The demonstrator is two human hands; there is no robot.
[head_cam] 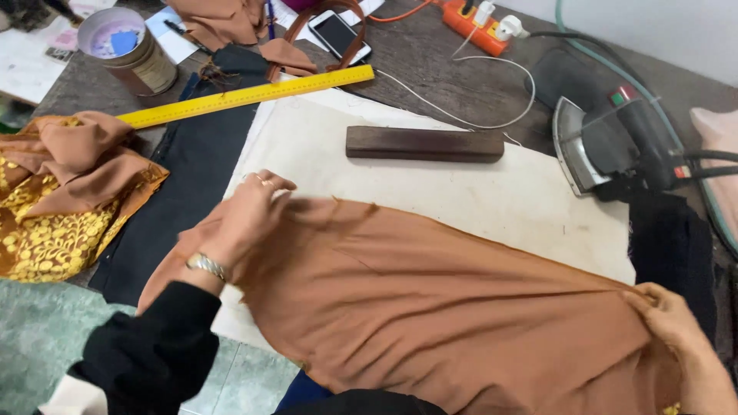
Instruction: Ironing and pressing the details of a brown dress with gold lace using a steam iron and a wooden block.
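Two hands stretch a brown cloth [446, 307] over a white pad [477, 184] on the table [430, 61]. The left hand [246, 215], with a ring and a wristwatch above a black sleeve, has its fingers curled shut on the cloth's upper left edge. The right hand [680, 330], at the lower right, pinches the cloth's far corner between closed fingers, so the cloth runs taut from one hand to the other. Beyond the cloth a dark wooden block [424, 144] lies on the pad, well apart from both hands. A yellow ruler [246, 95] lies slantwise past the pad's upper left corner, over a strip of dark fabric [184, 184]. Right of the pad an iron [607, 142] lies on its side, its cord trailing off. At the left edge lies a heap of brown and gold-patterned cloth [69, 200]. Farther back are a tin [127, 46], a phone [339, 34] and an orange power strip [473, 23].
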